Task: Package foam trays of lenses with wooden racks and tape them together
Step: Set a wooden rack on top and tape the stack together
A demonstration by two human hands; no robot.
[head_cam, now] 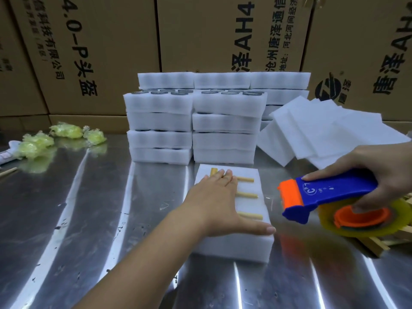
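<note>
A white foam tray stack [236, 244] lies on the steel table in front of me, with a wooden rack [247, 195] on top showing three short prongs. My left hand [214, 201] presses flat on the rack and foam, fingers straight and thumb along the near edge. My right hand [379, 170] grips a blue and orange tape dispenser [327, 197] with a roll of clear tape, held in the air just right of the stack. Its orange blade end points toward the foam without touching it.
Stacks of foam trays holding dark lenses [191, 121] stand behind. Loose foam sheets [330, 134] lean at right. More wooden racks [379, 244] lie under the dispenser. Crumpled yellow-green tape wads [64, 132] sit at left. Cardboard boxes [214, 32] wall the back.
</note>
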